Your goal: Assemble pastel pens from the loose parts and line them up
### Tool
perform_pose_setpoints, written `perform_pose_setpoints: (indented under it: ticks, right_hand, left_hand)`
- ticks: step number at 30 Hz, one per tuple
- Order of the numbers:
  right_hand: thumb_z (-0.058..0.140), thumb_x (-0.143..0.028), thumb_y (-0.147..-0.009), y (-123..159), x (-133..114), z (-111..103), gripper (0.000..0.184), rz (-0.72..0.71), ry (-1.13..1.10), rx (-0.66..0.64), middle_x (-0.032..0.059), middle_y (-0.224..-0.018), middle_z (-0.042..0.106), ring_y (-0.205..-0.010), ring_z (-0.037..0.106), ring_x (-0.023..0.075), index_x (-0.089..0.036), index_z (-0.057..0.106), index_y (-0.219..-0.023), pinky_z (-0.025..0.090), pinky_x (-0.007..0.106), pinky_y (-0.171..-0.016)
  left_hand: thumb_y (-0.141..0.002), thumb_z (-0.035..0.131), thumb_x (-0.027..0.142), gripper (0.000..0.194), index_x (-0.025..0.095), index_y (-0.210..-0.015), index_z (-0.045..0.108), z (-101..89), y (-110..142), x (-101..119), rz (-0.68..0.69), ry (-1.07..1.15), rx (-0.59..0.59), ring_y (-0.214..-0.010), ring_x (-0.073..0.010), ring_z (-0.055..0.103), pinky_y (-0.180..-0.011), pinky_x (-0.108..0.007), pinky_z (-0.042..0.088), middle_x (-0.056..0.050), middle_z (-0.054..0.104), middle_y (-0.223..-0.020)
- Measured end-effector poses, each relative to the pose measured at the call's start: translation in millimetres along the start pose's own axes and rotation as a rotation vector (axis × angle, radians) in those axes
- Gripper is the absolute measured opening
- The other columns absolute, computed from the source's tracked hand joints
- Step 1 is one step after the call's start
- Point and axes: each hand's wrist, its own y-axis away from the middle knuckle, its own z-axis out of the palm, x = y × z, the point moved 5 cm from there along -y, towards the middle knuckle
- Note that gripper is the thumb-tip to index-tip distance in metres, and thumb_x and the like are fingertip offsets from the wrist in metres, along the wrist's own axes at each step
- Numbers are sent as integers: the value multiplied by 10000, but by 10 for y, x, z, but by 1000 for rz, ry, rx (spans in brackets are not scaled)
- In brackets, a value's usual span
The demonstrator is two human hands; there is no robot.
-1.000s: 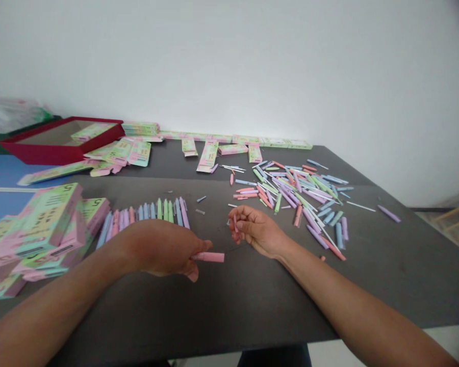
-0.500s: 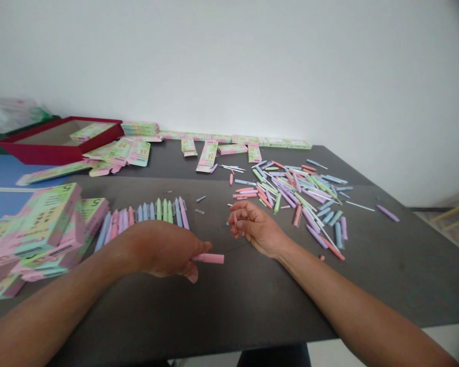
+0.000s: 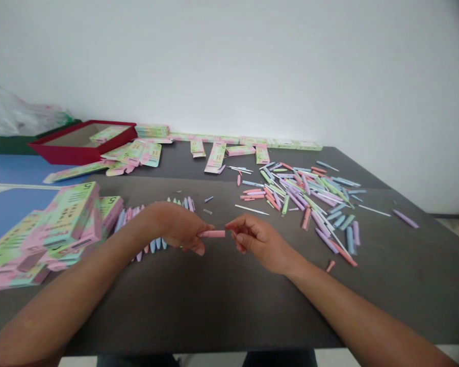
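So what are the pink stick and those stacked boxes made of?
The pink pen barrel in the left hand looks like plastic: smooth, even, matte pastel colour, no wood grain, though I can't be sure. The stacked boxes look like printed thin card, with sharp folded edges and flat panels.

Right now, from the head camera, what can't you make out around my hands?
Head view only:
Anything pinched in the right hand: its curled fingers hide it.
The end of the pink pen barrel inside the left hand: the hand hides it.
The middle of the row of pens: the left forearm covers it.
The stack of boxes: the picture's left edge cuts it off.
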Motion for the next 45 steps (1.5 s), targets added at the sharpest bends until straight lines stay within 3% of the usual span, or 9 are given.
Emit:
perform_pose_setpoints:
  ticks: [10,16,25,34,40,45]
  right_hand:
    - [468,-174,-851,30,-46,69,251,-24,74,-7,-6,-847,490,-656,490,93,-229,421,-1092,416,238,-579]
    - [452,-104,-830,56,-119,65,284,-96,360,7,24,-902,541,-797,528,130,-223,429,-1087,417,277,-689]
    - [428,-96,-841,96,-250,146,254,-238,654,47,52,-924,554,-800,513,148,-202,459,-1070,398,287,-714]
    - [459,-117,-840,76,-195,124,253,-184,642,-9,43,-924,590,-825,553,138,-187,475,-1083,407,257,-717]
    - [440,-173,-876,55,-137,96,197,-120,654,-59,14,-828,616,-714,571,119,-196,505,-1061,380,226,-628]
    - [449,-168,-869,57,-120,109,253,-119,648,-79,-2,-793,613,-689,567,112,-208,483,-1117,371,217,-614]
  left_hand:
    - [-763,541,281,313,205,-1062,595,81,-92,-47,48,155,-41,-553,-150,583,-427,-202,331,-6,651,-662]
    - [-784,518,306,338,198,-1097,585,104,-113,-3,83,136,-100,-591,-178,606,-459,-235,372,-57,702,-770]
    - [-790,540,306,327,191,-1090,606,118,-135,41,35,90,-117,-652,-190,637,-489,-237,395,-71,721,-814]
    - [-793,544,300,340,201,-1115,595,155,-164,43,19,88,-139,-651,-181,632,-476,-225,381,-67,720,-838]
    - [-793,531,302,382,198,-1159,570,134,-134,38,28,98,-132,-634,-184,627,-462,-228,369,-70,716,-819]
    - [-791,531,291,346,198,-1121,584,125,-126,27,19,119,-137,-647,-187,630,-466,-228,371,-71,717,-821]
